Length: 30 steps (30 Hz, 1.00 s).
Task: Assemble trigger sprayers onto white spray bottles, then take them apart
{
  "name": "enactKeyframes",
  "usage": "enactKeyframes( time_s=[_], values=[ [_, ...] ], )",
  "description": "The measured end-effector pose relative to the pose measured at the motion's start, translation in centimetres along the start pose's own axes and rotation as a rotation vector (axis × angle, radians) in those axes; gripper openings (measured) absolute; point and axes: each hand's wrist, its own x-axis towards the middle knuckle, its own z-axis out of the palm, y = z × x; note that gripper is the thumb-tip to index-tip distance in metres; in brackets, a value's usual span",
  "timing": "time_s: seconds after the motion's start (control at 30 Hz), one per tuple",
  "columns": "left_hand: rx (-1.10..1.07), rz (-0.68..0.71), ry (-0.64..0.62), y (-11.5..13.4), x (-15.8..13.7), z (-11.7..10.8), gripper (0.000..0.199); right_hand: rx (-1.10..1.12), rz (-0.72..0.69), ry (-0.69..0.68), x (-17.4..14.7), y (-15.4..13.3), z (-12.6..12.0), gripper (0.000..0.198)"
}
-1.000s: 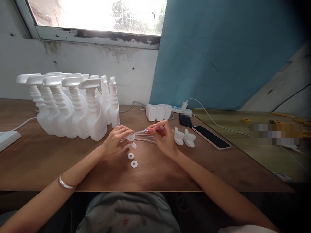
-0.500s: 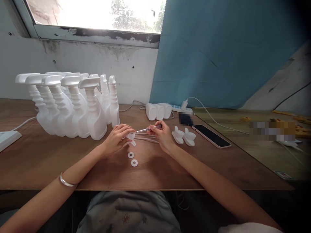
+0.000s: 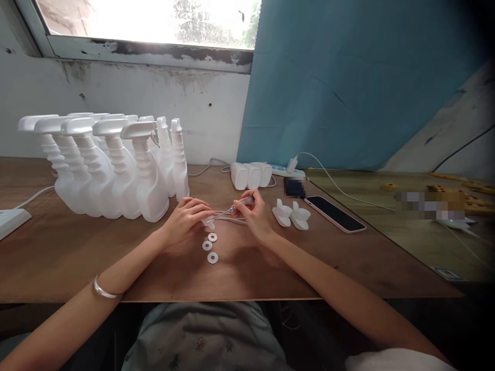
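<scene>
Observing through the head camera, I find much of the white piece [image 3: 209, 222] covered by the curled fingers of the left hand [image 3: 189, 219], just above the desk [image 3: 270, 275]; its full shape cannot be made out. That hand is nearly closed over it, the thumb hidden from my view. The right hand [image 3: 255, 211] pinches the clear handle of a slim tool [image 3: 245, 201] between thumb and bent fingers. The tool's thin shaft points at the piece; whether its tip enters or merely touches, I cannot determine. On the near side of the left hand I note three flat rings [image 3: 212, 262] lying on the desk. Two curved white parts [image 3: 300, 216] stand to the right of the right hand, near a phone [image 3: 335, 214]. Rear units among the spray bottles [image 3: 151, 185] are largely obscured by the front row. A white box [image 3: 13, 221] is cut off at the left edge. Pixelation masks part of a dark object [image 3: 293, 186] and a patch at far right.
</scene>
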Motion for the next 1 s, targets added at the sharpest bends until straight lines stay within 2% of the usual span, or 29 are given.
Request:
enactKeyframes(
  time_s=[0.2,0.27,0.33,0.4,0.47,0.57,0.63,0.77,0.87,0.93,1.0],
  values=[
    [0.050,-0.068,0.095,0.0,-0.1,0.0,0.025,-0.120,0.094,0.042,0.3,0.7,-0.4,0.032],
    [0.052,-0.130,0.154,0.1,0.0,-0.1,0.021,-0.238,0.158,-0.041,0.4,0.9,-0.6,0.034],
    [0.040,-0.219,0.212,0.2,0.0,-0.2,0.018,-0.425,0.180,-0.224,0.4,1.0,-0.9,0.034],
    [0.001,-0.325,0.267,0.2,0.1,-0.3,0.023,-0.662,0.098,-0.435,0.2,0.9,-1.1,0.030],
    [-0.085,-0.440,0.297,0.3,0.1,-0.3,0.031,-0.892,-0.050,-0.570,-0.2,0.7,-1.2,0.029],
    [-0.239,-0.613,0.322,0.3,0.3,-0.4,0.039,-1.147,-0.212,-0.617,-0.9,0.2,-1.1,0.029],
    [-0.298,-0.687,0.357,0.3,0.4,-0.5,0.042,-1.229,-0.276,-0.627,-1.3,0.0,-0.8,0.027],
    [-0.391,-0.759,0.400,0.2,0.5,-0.6,0.044,-1.204,-0.401,-0.740,-2.0,0.0,-0.2,0.020],
    [-0.501,-0.796,0.368,0.3,0.5,-0.6,0.044,-1.025,-0.475,-0.860,-2.5,0.2,0.1,0.018],
    [-0.541,-0.775,0.344,0.4,0.5,-0.6,0.044,-0.883,-0.540,-0.780,-2.6,0.2,0.2,0.016],
    [-0.571,-0.732,0.321,0.7,0.6,-0.4,0.044,-0.800,-0.614,-0.544,-2.6,-0.1,0.2,0.015]
  ],
)
